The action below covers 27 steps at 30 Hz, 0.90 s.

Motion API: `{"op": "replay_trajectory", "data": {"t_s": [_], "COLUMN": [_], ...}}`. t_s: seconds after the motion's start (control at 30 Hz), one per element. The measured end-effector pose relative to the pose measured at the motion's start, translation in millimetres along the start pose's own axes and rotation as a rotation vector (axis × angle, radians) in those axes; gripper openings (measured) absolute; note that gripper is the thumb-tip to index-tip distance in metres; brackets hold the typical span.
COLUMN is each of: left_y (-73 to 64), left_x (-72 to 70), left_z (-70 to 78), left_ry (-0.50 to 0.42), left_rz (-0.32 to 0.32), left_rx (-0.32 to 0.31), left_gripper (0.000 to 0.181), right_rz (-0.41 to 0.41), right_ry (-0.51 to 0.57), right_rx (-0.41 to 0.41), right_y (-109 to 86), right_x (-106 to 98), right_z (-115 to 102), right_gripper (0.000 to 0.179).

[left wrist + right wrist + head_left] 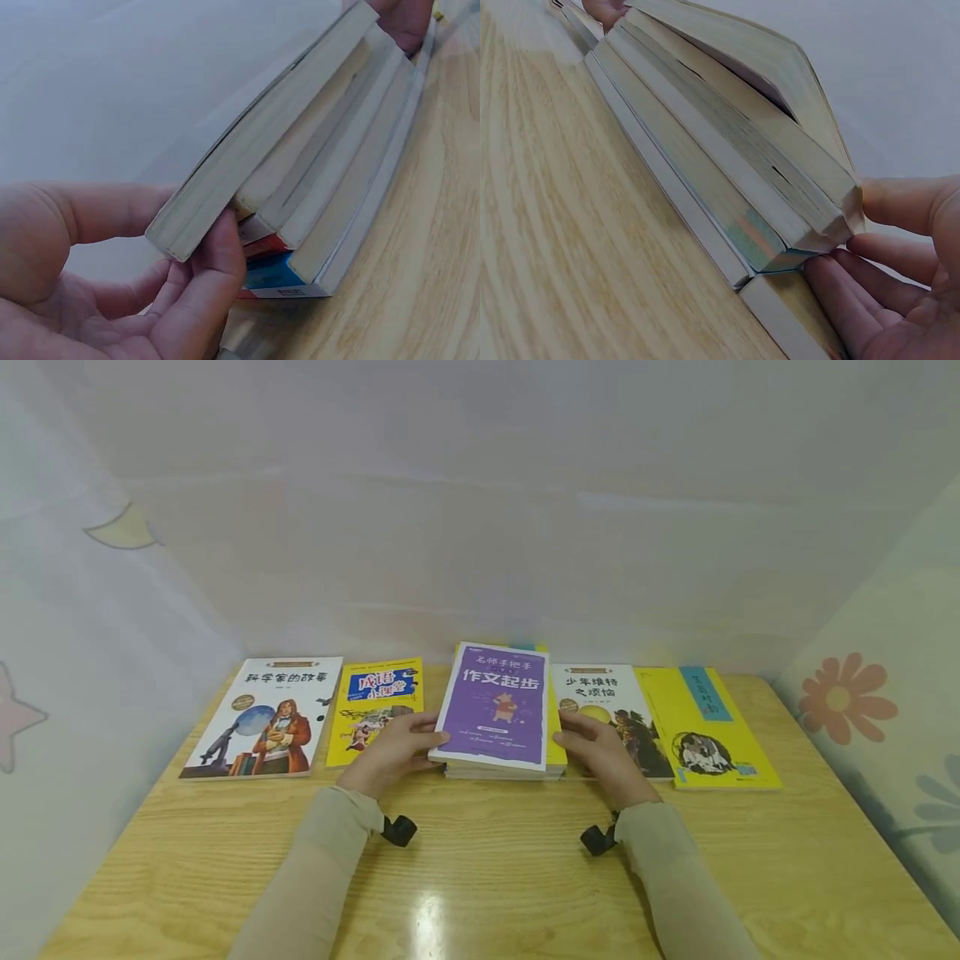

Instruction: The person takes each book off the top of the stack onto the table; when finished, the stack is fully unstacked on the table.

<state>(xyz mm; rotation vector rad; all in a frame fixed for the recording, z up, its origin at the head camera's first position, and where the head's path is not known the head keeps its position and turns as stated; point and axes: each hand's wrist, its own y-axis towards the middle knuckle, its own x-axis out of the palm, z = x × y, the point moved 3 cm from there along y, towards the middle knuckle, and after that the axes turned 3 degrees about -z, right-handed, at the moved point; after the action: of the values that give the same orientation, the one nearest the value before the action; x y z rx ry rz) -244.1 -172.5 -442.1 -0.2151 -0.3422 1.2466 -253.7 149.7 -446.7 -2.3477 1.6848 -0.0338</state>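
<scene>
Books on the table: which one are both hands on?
The purple book atop the middle stack; left hand and right hand grip its sides.

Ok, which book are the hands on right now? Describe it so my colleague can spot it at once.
On the wooden table, a row of books lies along the far edge by the wall. In the middle sits a short stack, and the left hand and right hand hold its top book, the purple book, by its sides. It is the only purple cover; its neighbours are yellow or white.

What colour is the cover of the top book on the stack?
Purple top book, white-edged; clearest in head view.
</scene>
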Motion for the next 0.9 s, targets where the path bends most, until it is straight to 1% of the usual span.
{"op": "replay_trajectory", "data": {"t_s": [0.13,0.2,0.3,0.4,0.53,0.63,0.73,0.8,0.9], "left_y": [0.0,-0.5,-0.6,-0.9,-3.9,-6.3,-8.8,-10.8,-15.8], "left_x": [-5.8,-8.3,-12.8,-17.7,-21.7,-20.3,-16.5,-13.5,-11.2], "left_z": [-2.0,-1.5,0.9,4.3,8.2,9.4,8.3,7.6,9.0], "left_ry": [-0.050,-0.057,-0.055,-0.033,-0.033,-0.063,-0.080,-0.075,-0.049], "left_rz": [-0.052,-0.044,-0.008,0.021,0.003,-0.011,0.005,0.018,0.026], "left_rx": [0.005,0.008,0.012,0.031,0.073,0.070,0.054,0.054,0.088], "left_gripper": [0.058,0.058,0.058,0.058,0.058,0.060,0.063,0.065,0.065], "right_rz": [0.006,0.010,0.011,0.006,0.004,0.013,0.020,0.023,0.020], "right_ry": [0.005,0.004,0.014,0.033,0.041,0.018,-0.002,0.000,0.021], "right_rx": [0.012,0.014,0.008,-0.004,0.000,0.009,0.019,0.022,0.017], "right_y": [2.8,5.2,7.5,9.1,10.2,9.9,8.8,7.8,6.0], "right_x": [-1,-2,-3,-3,-2,-2,-3,-4,-4], "right_z": [1,3,5,6,6,6,8,9,10], "right_gripper": [0.068,0.069,0.069,0.068,0.067,0.068,0.068,0.069,0.068]}}
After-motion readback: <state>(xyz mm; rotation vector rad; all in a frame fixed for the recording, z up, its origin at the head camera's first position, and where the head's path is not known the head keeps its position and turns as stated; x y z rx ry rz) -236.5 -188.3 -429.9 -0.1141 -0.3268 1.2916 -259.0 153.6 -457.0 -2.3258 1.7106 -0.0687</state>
